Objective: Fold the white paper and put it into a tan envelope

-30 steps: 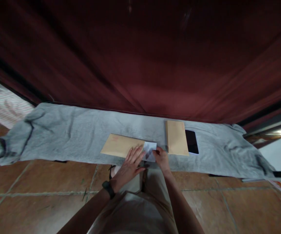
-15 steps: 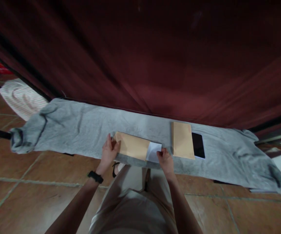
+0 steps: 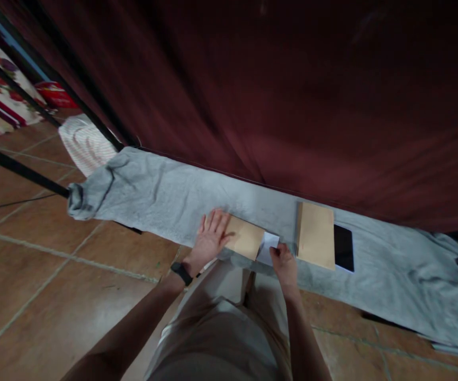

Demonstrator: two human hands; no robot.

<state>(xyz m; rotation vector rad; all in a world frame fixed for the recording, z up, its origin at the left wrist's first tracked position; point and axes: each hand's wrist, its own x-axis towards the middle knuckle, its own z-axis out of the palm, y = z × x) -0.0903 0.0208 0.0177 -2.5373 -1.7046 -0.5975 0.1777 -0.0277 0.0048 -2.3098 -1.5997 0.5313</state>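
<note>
A brown paper envelope (image 3: 244,236) lies crosswise on the grey cloth in front of me. My left hand (image 3: 213,233) rests flat on its left end, fingers stretched out. From the envelope's right end a white sheet of paper (image 3: 267,246) sticks out; how far it reaches inside is hidden. My right hand (image 3: 284,260) pinches the sheet's right edge between thumb and fingers. Just right of that hand sits a stack of brown envelopes (image 3: 316,235), partly over a dark-screened tablet (image 3: 343,248).
The grey cloth (image 3: 165,185) covers a long narrow bench. Behind it hangs a dark red curtain (image 3: 268,106). Black metal bars (image 3: 22,168) and a striped white cloth (image 3: 88,145) are at the left. Tiled floor (image 3: 62,296) shows below.
My left hand has gone from gripping the envelope's left edge to lying flat upon it. My right hand still pinches the paper. The view has swung left.
</note>
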